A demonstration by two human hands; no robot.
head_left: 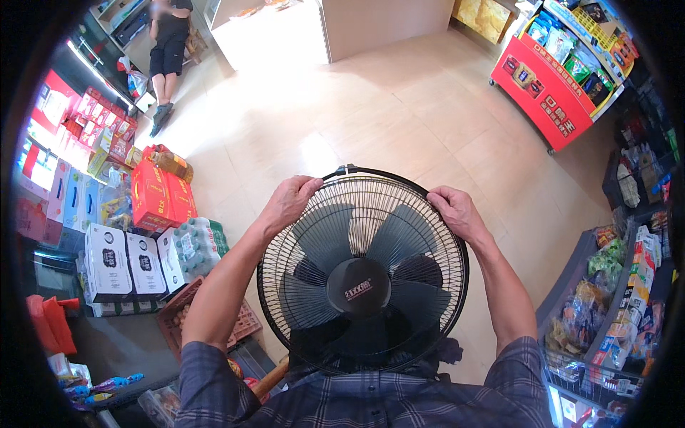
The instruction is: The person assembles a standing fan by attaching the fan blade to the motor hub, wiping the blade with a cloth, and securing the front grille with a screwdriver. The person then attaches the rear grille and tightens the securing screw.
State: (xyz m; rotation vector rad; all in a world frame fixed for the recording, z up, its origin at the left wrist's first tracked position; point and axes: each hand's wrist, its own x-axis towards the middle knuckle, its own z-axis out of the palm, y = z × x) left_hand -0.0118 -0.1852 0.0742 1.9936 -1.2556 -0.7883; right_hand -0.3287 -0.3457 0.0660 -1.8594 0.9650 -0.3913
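Note:
A round black electric fan (359,285) with a wire guard is right in front of my body, its dark blades and centre cap facing up at me. The blades show distinctly behind the wires. My left hand (294,202) grips the guard's rim at the upper left, fingers curled over the edge. On the upper right of the same rim, my right hand (457,212) is closed around it. A small black clip (347,170) sits on the rim between the hands. The fan's lower edge overlaps my plaid shirt (371,399), and whatever supports it below is hidden.
Left stand red cartons (158,196), white boxes (108,262), wrapped bottles (196,246) and a reddish-brown crate (246,324). A red wheeled snack cart (539,93) is at the far right, with snack shelves (606,303) nearer. A person (170,46) is at far left, by a counter (385,28).

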